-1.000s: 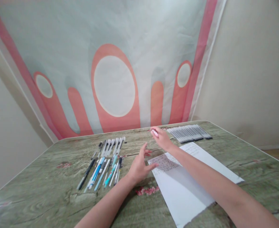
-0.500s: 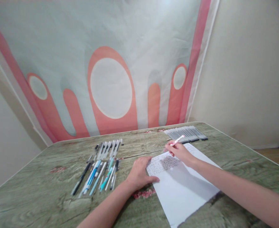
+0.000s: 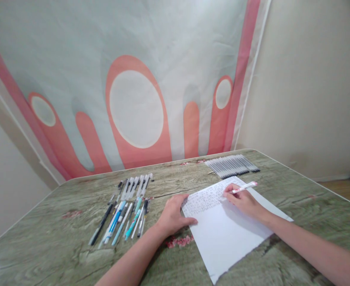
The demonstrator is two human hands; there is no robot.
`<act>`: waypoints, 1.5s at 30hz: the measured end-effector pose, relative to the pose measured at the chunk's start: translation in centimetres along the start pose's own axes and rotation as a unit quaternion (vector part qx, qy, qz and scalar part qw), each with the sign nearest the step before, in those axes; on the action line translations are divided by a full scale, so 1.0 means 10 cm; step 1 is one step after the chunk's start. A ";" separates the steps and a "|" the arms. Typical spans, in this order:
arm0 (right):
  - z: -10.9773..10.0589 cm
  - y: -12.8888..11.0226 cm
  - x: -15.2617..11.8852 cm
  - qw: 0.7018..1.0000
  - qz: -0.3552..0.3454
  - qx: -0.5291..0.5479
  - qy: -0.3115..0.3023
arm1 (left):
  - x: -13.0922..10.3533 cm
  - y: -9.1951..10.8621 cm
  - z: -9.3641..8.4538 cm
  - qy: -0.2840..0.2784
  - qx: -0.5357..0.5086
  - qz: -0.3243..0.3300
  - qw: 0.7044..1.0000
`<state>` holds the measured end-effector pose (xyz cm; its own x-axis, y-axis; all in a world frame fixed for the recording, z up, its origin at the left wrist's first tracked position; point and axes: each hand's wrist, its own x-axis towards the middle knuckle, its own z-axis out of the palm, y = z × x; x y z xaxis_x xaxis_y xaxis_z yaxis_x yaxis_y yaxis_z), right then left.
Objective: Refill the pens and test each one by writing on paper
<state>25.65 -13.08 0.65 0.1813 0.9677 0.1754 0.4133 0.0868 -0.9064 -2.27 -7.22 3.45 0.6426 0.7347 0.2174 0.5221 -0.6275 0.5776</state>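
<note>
A sheet of white paper (image 3: 228, 242) lies at a slant on the table, its upper part covered in rows of dark handwriting too small to read. My right hand (image 3: 242, 200) is closed round a white pen (image 3: 245, 187) with pinkish marks, its tip side down at the written lines near the paper's right half. The pen's point is hidden by my fingers. Along the sheet's left edge rests my left hand (image 3: 175, 216), fingers spread, with the thumb lying on the paper.
Several pens (image 3: 124, 222) in black, blue, teal and white lie left of my left hand. Behind them are several clear pens (image 3: 136, 186). A row of slim clear pens or refills (image 3: 231, 166) lies at the back right. The wood-patterned table (image 3: 52, 234) meets a printed backdrop (image 3: 82, 79).
My right hand and the pen have moved right and slightly nearer along the paper, uncovering more handwriting. My left hand stays at the paper's edge. The view has shifted slightly.
</note>
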 end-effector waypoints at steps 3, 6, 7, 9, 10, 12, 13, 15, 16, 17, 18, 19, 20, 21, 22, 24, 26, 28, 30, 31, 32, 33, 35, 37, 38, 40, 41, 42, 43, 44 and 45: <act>0.00 -0.02 -0.03 0.999 -0.024 -0.047 0.013 | 0.01 0.00 0.00 -0.003 -0.001 0.004 1.000; -0.02 -0.03 -0.05 0.996 -0.038 -0.080 0.018 | 0.01 0.00 0.00 -0.006 0.001 0.004 1.000; -0.02 -0.03 -0.05 0.995 -0.042 -0.089 0.018 | 0.01 0.00 0.00 -0.006 0.003 0.003 1.000; -0.02 -0.04 -0.05 0.993 -0.047 -0.104 0.015 | 0.01 0.01 0.00 -0.005 0.006 0.001 1.000; -0.02 -0.05 -0.05 0.993 -0.048 -0.110 0.012 | 0.01 0.01 0.00 -0.007 0.006 0.001 1.000; -0.02 -0.07 -0.05 0.992 -0.046 -0.119 0.001 | 0.01 0.01 -0.01 -0.013 0.006 -0.001 1.000; -0.02 -0.08 -0.06 0.991 -0.045 -0.123 -0.004 | 0.01 0.02 -0.01 -0.015 0.005 -0.001 1.000; -0.02 -0.10 -0.07 0.991 -0.043 -0.130 -0.009 | 0.01 0.02 -0.02 -0.017 0.004 -0.003 1.000; -0.02 -0.10 -0.07 0.990 -0.044 -0.134 -0.007 | 0.01 0.02 -0.02 -0.017 0.004 -0.003 1.000; -0.02 -0.11 -0.07 0.990 -0.045 -0.137 -0.004 | 0.01 0.02 -0.02 -0.016 0.004 -0.002 1.000; -0.02 -0.11 -0.07 0.989 -0.047 -0.140 -0.001 | 0.01 0.02 -0.02 -0.016 0.004 -0.002 1.000; -0.02 -0.10 -0.07 0.989 -0.049 -0.142 0.000 | 0.01 0.01 -0.02 -0.016 0.004 -0.001 1.000; -0.02 -0.10 -0.06 0.989 -0.051 -0.142 0.000 | 0.01 0.01 -0.02 -0.016 0.004 0.000 1.000; -0.02 -0.10 -0.06 0.989 -0.053 -0.141 -0.003 | 0.01 0.00 -0.02 -0.016 0.004 0.001 1.000; -0.02 -0.09 -0.06 0.989 -0.055 -0.140 -0.005 | 0.01 0.00 -0.01 -0.016 0.004 0.002 1.000; -0.03 -0.09 -0.05 0.988 -0.056 -0.140 -0.009 | 0.01 0.00 -0.01 -0.015 0.005 0.004 1.000; -0.03 -0.09 -0.05 0.988 -0.054 -0.143 -0.011 | 0.00 0.00 -0.01 -0.013 0.006 0.004 1.000; -0.03 -0.09 -0.06 0.988 -0.052 -0.143 -0.013 | 0.00 0.01 -0.01 -0.012 0.006 0.003 1.000; -0.04 -0.09 -0.06 0.988 -0.053 -0.142 -0.015 | 0.00 0.01 -0.01 -0.012 0.006 0.003 1.000; -0.04 -0.09 -0.06 0.988 -0.054 -0.141 -0.016 | 0.00 0.02 -0.01 -0.012 0.007 0.004 1.000; -0.04 -0.09 -0.06 0.988 -0.055 -0.140 -0.017 | 0.01 0.02 -0.01 -0.011 0.008 0.005 1.000; -0.04 -0.09 -0.06 0.988 -0.056 -0.139 -0.017 | 0.01 0.01 -0.01 -0.010 0.009 0.006 1.000; -0.04 -0.09 -0.06 0.989 -0.056 -0.138 -0.018 | 0.01 0.01 -0.01 -0.008 0.010 0.010 1.000; -0.04 -0.10 -0.06 0.989 -0.055 -0.136 -0.017 | 0.01 0.00 0.00 -0.007 0.011 0.013 1.000; -0.04 -0.10 -0.06 0.989 -0.055 -0.136 -0.017 | 0.01 -0.01 0.00 -0.008 0.012 0.015 1.000; -0.04 -0.10 -0.06 0.989 -0.054 -0.138 -0.014 | 0.00 -0.01 0.00 -0.009 0.013 0.014 1.000; -0.04 -0.10 -0.06 0.989 -0.052 -0.139 -0.012 | 0.00 -0.02 0.01 -0.011 0.013 0.013 1.000; -0.03 -0.10 -0.05 0.989 -0.050 -0.141 -0.010 | 0.00 -0.02 0.01 -0.013 0.012 0.012 1.000; -0.03 -0.09 -0.05 0.989 -0.047 -0.142 -0.009 | 0.00 -0.02 0.01 -0.014 0.012 0.011 1.000; -0.03 -0.09 -0.05 0.989 -0.046 -0.142 -0.009 | 0.00 -0.02 0.00 -0.015 0.011 0.010 1.000; -0.03 -0.09 -0.05 0.989 -0.046 -0.142 -0.009 | 0.00 -0.02 0.00 -0.015 0.010 0.009 1.000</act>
<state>25.49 -13.75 1.51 0.1162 0.9633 0.2420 0.6613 0.1068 -0.7425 -2.35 -7.07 3.30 0.6687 0.7151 0.2036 0.5213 -0.6462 0.5574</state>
